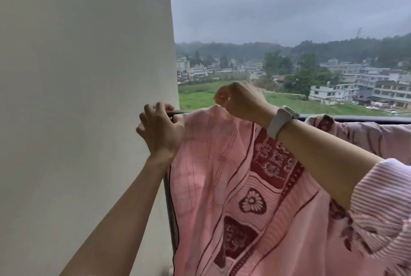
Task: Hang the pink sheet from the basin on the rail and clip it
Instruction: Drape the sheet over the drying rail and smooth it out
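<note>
Fingers [155,109] of the left hand [161,130] curl around the thin rail [181,112] just beside the wall [84,98], right at the edge of the pink sheet [222,175]. The right hand [241,100] is closed above the sheet's top fold; whether it pinches cloth or a clip I cannot tell. The sheet already drapes over the rail and hangs down, so hanging looks done. No clip is visible, so clipping seems left.
</note>
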